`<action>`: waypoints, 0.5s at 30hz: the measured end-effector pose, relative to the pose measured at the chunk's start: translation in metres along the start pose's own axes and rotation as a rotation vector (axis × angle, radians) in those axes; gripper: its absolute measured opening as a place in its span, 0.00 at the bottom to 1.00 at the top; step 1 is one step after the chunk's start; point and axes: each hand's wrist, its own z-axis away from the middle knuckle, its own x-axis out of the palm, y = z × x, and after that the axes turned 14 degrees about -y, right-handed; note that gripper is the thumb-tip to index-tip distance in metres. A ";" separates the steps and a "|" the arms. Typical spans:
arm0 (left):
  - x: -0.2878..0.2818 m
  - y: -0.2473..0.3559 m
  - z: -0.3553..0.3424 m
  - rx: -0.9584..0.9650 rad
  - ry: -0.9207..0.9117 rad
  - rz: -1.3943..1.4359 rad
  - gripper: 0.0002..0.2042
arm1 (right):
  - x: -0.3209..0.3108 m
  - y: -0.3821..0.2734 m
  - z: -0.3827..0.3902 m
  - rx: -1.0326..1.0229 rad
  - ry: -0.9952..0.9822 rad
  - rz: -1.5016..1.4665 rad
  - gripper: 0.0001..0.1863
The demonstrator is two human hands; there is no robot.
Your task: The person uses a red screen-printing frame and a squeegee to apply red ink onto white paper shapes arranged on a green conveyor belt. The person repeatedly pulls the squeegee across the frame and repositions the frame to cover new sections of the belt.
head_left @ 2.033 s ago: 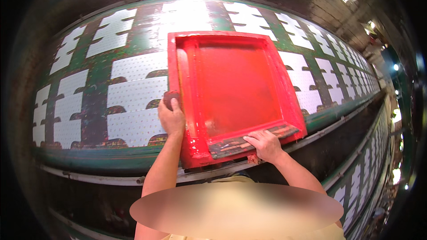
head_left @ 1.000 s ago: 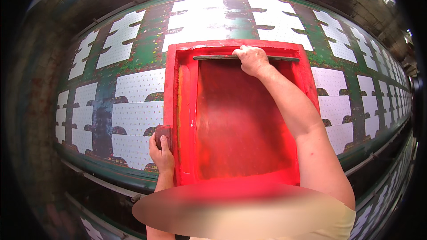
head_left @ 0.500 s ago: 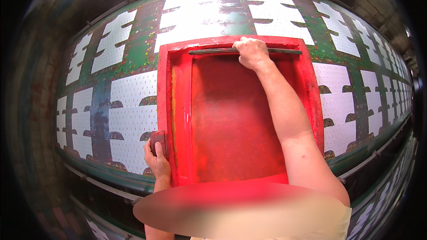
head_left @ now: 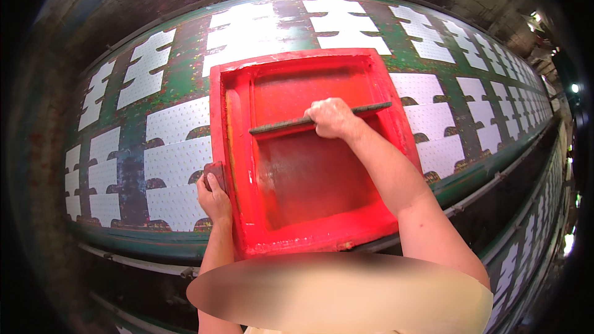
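Observation:
A red screen-printing frame (head_left: 303,57) lies in front of me on the long green table, its mesh smeared with red ink. My right hand (head_left: 334,117) is closed around a long dark squeegee (head_left: 278,128), which spans the inside of the frame near its middle, slightly slanted with its right end farther away. Beside the frame's left rail, my left hand (head_left: 215,201) grips a small dark-red block (head_left: 214,169) that sticks out from the rail. The squeegee's blade edge is largely hidden beneath the bar.
White patterned fabric pieces (head_left: 179,161) with cut-out curves lie in two rows along the green table (head_left: 133,164). A metal rail (head_left: 136,261) runs along its near edge. A second table with similar pieces (head_left: 510,266) stands at the lower right. A wall rises behind.
My right hand has drawn the squeegee from the frame's far end toward me, to about the middle. The left hand keeps its hold on the block. The view has shifted slightly.

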 end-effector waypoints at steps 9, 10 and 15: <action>0.000 -0.014 -0.007 0.023 -0.047 0.052 0.25 | 0.046 -0.106 0.141 0.017 -0.053 -0.107 0.13; 0.000 -0.016 -0.008 0.013 -0.040 0.047 0.26 | 0.051 -0.117 0.156 0.021 -0.046 -0.117 0.13; 0.001 -0.019 -0.008 0.023 -0.052 0.064 0.27 | 0.080 -0.163 0.218 0.015 0.026 -0.113 0.13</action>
